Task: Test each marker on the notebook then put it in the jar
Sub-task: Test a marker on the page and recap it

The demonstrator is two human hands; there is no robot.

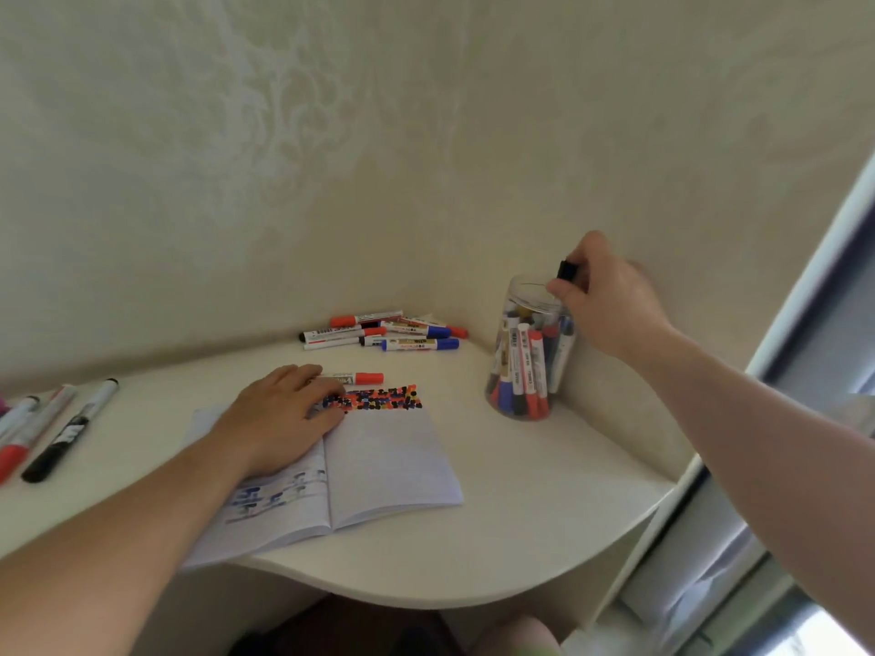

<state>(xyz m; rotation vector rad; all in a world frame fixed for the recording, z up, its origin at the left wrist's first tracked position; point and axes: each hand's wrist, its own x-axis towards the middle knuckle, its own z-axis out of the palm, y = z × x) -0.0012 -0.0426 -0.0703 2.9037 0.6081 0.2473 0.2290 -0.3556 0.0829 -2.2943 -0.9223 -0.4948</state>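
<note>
Right hand (611, 300) pinches a black-capped marker (566, 271) just above the mouth of the clear plastic jar (530, 352), which stands near the wall on the cream bench (497, 537) and holds many markers. Left hand (279, 419) lies flat, fingers straight, on the open lined notebook (388, 466), beside rows of coloured test dots (379, 400). Loose markers (383, 331) lie against the wall.
</note>
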